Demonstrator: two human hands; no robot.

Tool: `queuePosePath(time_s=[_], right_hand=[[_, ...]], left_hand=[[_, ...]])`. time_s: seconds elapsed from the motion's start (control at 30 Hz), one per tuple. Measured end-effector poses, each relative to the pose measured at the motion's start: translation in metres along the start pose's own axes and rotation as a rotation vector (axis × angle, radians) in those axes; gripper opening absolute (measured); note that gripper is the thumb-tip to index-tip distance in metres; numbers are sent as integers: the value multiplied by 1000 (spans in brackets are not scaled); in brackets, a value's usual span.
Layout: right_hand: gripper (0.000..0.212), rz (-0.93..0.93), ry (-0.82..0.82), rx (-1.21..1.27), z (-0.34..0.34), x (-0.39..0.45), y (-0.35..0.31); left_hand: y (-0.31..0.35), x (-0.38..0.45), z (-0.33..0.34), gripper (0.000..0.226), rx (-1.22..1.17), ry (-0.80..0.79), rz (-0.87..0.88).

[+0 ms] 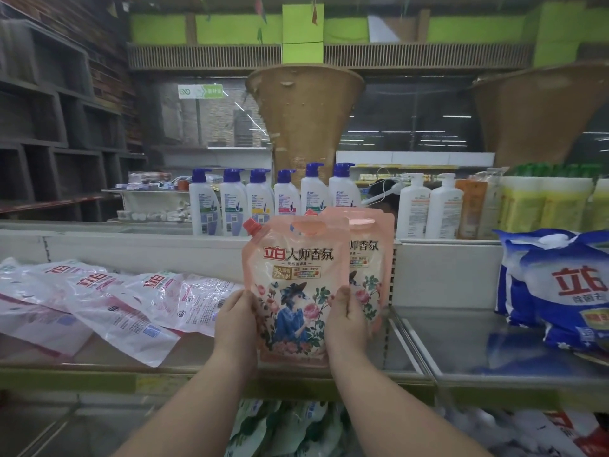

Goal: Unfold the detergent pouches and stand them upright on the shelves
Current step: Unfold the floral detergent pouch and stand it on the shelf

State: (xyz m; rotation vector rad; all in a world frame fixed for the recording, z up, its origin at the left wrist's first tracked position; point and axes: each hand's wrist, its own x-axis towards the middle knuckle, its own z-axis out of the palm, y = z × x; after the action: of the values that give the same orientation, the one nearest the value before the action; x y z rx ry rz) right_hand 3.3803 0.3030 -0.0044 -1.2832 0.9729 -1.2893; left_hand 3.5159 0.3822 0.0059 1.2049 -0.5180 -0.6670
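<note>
Your left hand (pixel 234 319) and right hand (pixel 346 319) clasp front pouch (pixel 293 285) by lower sides, long axis upright, base touching shelf (pixel 412 364); second pouch (pixel 372 258) just behind, far right.

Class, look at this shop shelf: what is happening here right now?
A person is stocking a shelf. The left hand and right hand grip the sides of a pink detergent pouch, holding it upright at the shelf's front. A second pink pouch already stands just behind it. Flat clear-and-pink bags lie to the left.
</note>
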Motion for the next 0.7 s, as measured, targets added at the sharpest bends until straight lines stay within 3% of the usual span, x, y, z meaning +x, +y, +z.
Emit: queuePosePath(time_s=[0.47, 0.7], right_hand=[[34, -27, 63, 18, -32, 17, -2], [54, -4, 79, 32, -45, 25, 9]], left_hand=[[0, -10, 41, 25, -110, -5, -62], [-5, -11, 54, 27, -68, -30, -88]])
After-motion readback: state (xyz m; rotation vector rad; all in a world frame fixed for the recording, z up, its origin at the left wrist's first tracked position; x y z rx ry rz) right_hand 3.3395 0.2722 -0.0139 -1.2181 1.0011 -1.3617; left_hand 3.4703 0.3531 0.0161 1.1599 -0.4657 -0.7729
